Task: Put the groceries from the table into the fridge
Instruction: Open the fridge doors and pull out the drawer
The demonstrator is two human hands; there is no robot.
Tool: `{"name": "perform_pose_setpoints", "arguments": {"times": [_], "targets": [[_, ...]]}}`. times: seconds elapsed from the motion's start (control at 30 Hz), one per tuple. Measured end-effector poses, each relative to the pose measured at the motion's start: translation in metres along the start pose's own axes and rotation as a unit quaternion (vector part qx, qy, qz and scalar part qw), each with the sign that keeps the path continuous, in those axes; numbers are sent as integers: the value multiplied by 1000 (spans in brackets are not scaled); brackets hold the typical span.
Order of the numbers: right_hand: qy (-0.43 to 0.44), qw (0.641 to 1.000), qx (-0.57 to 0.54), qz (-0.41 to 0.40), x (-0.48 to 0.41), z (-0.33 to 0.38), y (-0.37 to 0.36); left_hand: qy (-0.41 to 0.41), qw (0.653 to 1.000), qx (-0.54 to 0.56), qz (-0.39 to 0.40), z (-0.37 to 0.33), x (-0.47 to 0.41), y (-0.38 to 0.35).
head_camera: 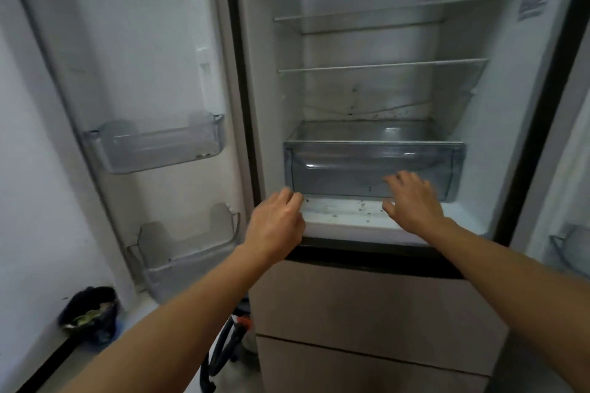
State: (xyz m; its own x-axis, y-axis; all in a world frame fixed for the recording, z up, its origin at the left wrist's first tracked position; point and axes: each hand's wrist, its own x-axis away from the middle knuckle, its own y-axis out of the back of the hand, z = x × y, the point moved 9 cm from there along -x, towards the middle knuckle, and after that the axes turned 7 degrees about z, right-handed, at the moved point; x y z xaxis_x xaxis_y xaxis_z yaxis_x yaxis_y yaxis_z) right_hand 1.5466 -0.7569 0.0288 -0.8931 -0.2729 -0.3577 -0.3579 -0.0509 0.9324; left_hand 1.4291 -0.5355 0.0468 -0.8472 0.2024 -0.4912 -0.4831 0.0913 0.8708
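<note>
A tall white fridge (pixel 479 137) with its upper door swung open is seen filling the centre of the frame. Two thin glass shelves (pixel 383 65) are fitted across its upper half, and a translucent grey plastic drawer (pixel 367 166) is seated at the bottom of the compartment, above a speckled white floor panel. The left hand (pixel 277 220) is held at the drawer's lower left corner with its fingers bent; whether the edge is gripped cannot be told. The right hand (pixel 412 201) is released, its fingers spread against the lower front of the drawer, the thumb below. On the open door at the left of the frame, two clear plastic door bins (pixel 153 147) are mounted one above the other. A dark bag (pixel 89 309) is set on the floor at lower left.
</note>
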Motion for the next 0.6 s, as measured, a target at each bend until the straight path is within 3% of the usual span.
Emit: {"name": "perform_pose_setpoints", "arguments": {"times": [0.4, 0.6], "targets": [[-31, 999, 38, 3, -177, -107, -46, 33, 999, -34, 13, 8, -243, -129], [-19, 990, 35, -133, -186, -108, -57, 46, 998, -49, 0, 21, -286, -164]]}}
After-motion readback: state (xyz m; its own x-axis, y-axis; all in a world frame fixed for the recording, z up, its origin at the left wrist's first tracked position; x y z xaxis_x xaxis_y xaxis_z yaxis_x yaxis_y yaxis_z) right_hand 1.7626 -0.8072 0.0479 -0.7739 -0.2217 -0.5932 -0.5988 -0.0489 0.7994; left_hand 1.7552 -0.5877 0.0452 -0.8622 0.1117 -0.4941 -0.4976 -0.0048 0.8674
